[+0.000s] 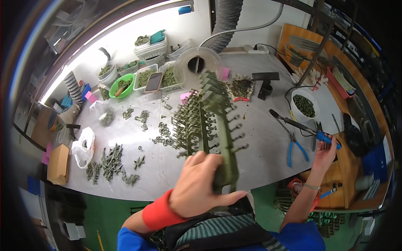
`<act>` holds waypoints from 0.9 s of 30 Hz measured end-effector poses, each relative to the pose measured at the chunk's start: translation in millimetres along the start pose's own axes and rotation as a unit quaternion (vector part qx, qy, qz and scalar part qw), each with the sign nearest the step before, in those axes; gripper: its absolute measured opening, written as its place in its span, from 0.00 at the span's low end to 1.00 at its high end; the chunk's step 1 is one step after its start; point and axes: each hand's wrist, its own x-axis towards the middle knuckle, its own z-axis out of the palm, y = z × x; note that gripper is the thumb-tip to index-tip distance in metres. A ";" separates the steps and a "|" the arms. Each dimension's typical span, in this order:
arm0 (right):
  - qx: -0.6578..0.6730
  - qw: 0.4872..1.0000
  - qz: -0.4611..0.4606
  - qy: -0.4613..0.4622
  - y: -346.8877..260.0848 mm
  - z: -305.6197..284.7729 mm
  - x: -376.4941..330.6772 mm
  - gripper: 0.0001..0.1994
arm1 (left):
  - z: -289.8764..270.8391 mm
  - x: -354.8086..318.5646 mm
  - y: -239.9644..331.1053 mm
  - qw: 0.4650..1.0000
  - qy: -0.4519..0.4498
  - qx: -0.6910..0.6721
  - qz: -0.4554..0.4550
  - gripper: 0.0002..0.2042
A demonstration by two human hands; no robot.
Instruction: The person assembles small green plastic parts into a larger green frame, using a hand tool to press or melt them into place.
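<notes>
My left hand [194, 180], with a red band at its wrist, grips the near end of a dark green wax tree [226, 142]. This long bar bristles with rows of small knobbed pieces and rises toward the camera, partly smeared. Behind it, another set of green stems with many small pieces [188, 117] shows, partly covered by the raised one. Off to the right, the fingers of my right hand [324, 154] close round the blue handle of a soldering iron [299, 125], its dark tip pointing left. Blue-handled pliers [295, 146] lie open beside the iron.
Heaps of green pieces [112, 161] lie on the grey tabletop [259, 146]. Filled tubs, a green bowl [121, 86] and a phone [154, 81] stand at the back left. A clear round duct hood [209, 62] is behind the tree. A white bucket [315, 102] stands right.
</notes>
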 end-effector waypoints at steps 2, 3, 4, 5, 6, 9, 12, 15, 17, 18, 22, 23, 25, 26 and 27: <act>0.002 1.000 0.003 0.001 -0.8 -1.6 -0.9 0.11 | 26.2 12.6 -0.2 0.993 -0.039 0.109 0.014 0.29; 0.006 1.000 0.002 0.005 -0.8 -2.3 -1.8 0.11 | 39.2 18.3 -4.1 0.993 -0.038 0.112 0.014 0.29; 0.009 1.000 -0.001 0.009 -1.0 -2.2 -2.9 0.11 | 51.9 23.2 -11.1 0.987 -0.044 0.155 0.021 0.29; 0.010 1.000 -0.001 0.008 -0.6 -2.8 -3.3 0.11 | 63.1 27.5 -18.5 0.979 -0.050 0.197 0.027 0.29; 0.012 1.000 -0.003 0.001 -0.2 -5.1 -2.6 0.12 | 74.0 32.8 -25.6 0.979 -0.050 0.198 0.029 0.29; 0.015 1.000 -0.002 -0.005 -1.0 -7.7 -1.4 0.12 | 97.5 47.7 -46.4 0.970 -0.022 0.239 0.046 0.30; 0.013 1.000 0.002 -0.006 -0.9 -12.1 -1.3 0.12 | 112.0 59.6 -59.3 0.967 -0.033 0.252 0.019 0.30; 0.013 1.000 0.003 -0.009 -1.0 -15.0 -0.6 0.11 | 121.4 68.8 -64.9 0.964 -0.047 0.260 0.002 0.30; 0.014 1.000 0.006 -0.010 -0.4 -15.7 -1.3 0.11 | 126.1 72.6 -66.7 0.961 -0.053 0.271 -0.007 0.30; 0.011 1.000 0.003 -0.004 0.2 -15.0 -2.2 0.11 | 129.2 74.3 -68.8 0.960 -0.053 0.276 -0.013 0.31; 0.010 1.000 0.012 -0.003 0.4 -15.6 -5.0 0.10 | 139.7 76.3 -74.0 0.959 -0.044 0.280 -0.025 0.30; 0.008 1.000 0.015 -0.003 0.3 -15.5 -5.4 0.10 | 141.5 76.9 -74.8 0.959 -0.046 0.279 -0.028 0.30; 0.016 1.000 0.012 -0.011 2.6 -14.7 -5.9 0.10 | 142.3 74.9 -76.4 0.960 -0.032 0.278 -0.029 0.30; 0.016 1.000 0.023 -0.014 3.3 -16.2 -4.8 0.10 | 144.0 74.4 -77.2 0.958 -0.034 0.281 -0.039 0.30; 0.016 1.000 0.017 -0.016 4.4 -19.5 -2.6 0.11 | 145.4 73.4 -78.0 0.959 -0.027 0.278 -0.041 0.29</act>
